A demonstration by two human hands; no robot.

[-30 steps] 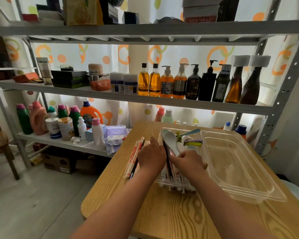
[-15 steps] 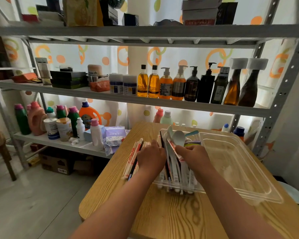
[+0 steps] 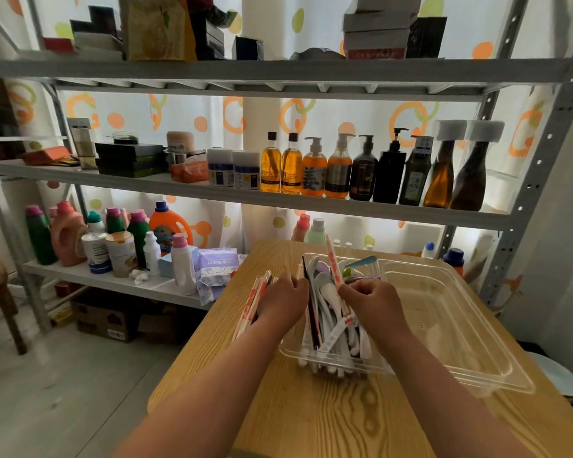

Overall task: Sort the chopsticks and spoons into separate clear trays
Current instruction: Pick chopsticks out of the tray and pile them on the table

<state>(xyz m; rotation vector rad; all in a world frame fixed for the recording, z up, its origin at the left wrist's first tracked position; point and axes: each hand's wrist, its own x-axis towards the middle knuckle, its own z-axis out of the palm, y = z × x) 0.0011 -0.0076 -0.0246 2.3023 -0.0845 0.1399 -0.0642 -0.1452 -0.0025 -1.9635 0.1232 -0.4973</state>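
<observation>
Head view: wrapped chopstick (image 3: 333,261) in right hand (image 3: 376,304) grip, above spoons (image 3: 328,292)

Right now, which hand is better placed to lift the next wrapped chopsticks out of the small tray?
The right hand: its fingers pinch a red-and-white wrapped pair that tilts up out of the small tray. The left hand is curled at the tray's left rim; what it holds is unclear.
</observation>
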